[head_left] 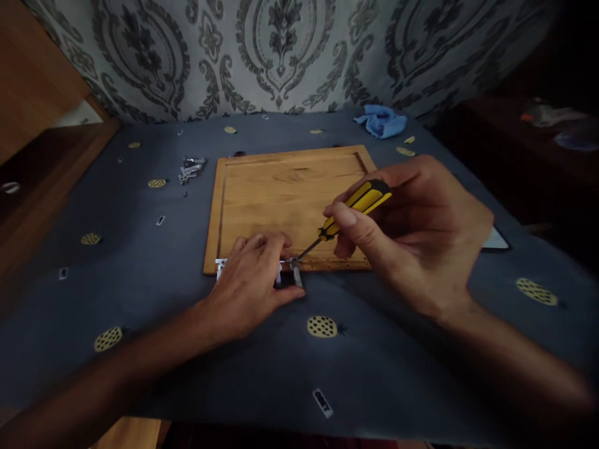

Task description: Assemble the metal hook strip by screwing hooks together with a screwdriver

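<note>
A framed wooden panel (271, 199) lies flat on the cloth-covered table. At its near edge, a metal hinge (296, 272) sits under the fingers of my left hand (250, 280), which pinches it against the wood. Another bright metal piece (221, 267) shows at the panel's near left corner, partly hidden by that hand. My right hand (416, 231) grips a yellow and black screwdriver (358, 209) by its handle, tilted down to the left. Its tip meets the hinge beside my left fingers; any screw there is too small to make out.
Several loose metal hinge parts (191, 168) lie left of the panel, with a tiny screw-like piece (185, 194) nearby. A crumpled blue cloth (381, 121) rests at the back right. A pale flat object (495, 240) is partly hidden behind my right hand. A patterned curtain (281, 56) hangs behind the table.
</note>
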A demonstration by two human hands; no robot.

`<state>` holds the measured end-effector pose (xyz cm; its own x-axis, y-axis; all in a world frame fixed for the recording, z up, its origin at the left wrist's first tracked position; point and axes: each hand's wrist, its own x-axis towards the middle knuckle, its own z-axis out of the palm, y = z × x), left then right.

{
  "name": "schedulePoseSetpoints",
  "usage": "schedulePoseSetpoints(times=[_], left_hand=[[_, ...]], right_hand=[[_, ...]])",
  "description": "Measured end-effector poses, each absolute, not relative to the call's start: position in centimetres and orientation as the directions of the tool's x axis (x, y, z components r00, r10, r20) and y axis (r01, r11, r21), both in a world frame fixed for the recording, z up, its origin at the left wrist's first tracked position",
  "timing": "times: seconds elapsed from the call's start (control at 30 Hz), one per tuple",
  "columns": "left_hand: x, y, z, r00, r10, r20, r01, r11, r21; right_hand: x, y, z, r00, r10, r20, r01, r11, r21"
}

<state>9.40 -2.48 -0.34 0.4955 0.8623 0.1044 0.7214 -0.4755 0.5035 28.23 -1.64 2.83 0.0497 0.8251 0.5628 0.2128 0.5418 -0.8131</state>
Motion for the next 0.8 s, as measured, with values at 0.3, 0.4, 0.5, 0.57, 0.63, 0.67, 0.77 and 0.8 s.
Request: schedulePoseSetpoints(times=[0.3, 0.4, 0.5, 0.57, 0.63, 0.67, 0.77, 0.8], left_hand=[[9.4, -2.6, -0.1, 0.499, 0.861, 0.095, 0.720, -0.473, 0.507], [9.4, -2.6, -0.1, 0.489, 0.868, 0.088, 0.721, -0.458, 0.520], [9.5, -2.5, -0.1, 0.482, 0.873, 0.081, 0.731, -0.450, 0.513], [9.5, -2.4, -0.1, 0.488, 0.869, 0.083, 0.729, -0.458, 0.509], [9.5, -2.4, -0.1, 0.493, 0.865, 0.089, 0.721, -0.464, 0.515], [9.5, -2.4, -0.1, 0.495, 0.864, 0.090, 0.717, -0.464, 0.521], [9.5, -2.5, -0.2, 0.493, 0.864, 0.099, 0.716, -0.468, 0.518], [9.5, -2.5, -0.2, 0.494, 0.863, 0.104, 0.717, -0.472, 0.513]], right_hand=[[28.2, -1.7, 2.5, 0.011, 0.873, 0.487, 0.118, 0.483, -0.868], [28.4, -1.8, 2.9, 0.006, 0.887, 0.462, 0.126, 0.458, -0.880], [28.8, -1.7, 3.8, -0.122, 0.906, 0.404, 0.163, 0.420, -0.893], [28.9, -1.7, 4.3, -0.211, 0.915, 0.344, 0.165, 0.380, -0.910], [28.9, -1.7, 4.7, -0.214, 0.924, 0.316, 0.149, 0.351, -0.924], [28.8, -1.8, 4.7, -0.186, 0.928, 0.323, 0.139, 0.351, -0.926], [28.5, -2.0, 4.5, -0.097, 0.933, 0.347, 0.120, 0.357, -0.927], [28.5, -2.0, 4.4, -0.085, 0.935, 0.344, 0.108, 0.352, -0.930]])
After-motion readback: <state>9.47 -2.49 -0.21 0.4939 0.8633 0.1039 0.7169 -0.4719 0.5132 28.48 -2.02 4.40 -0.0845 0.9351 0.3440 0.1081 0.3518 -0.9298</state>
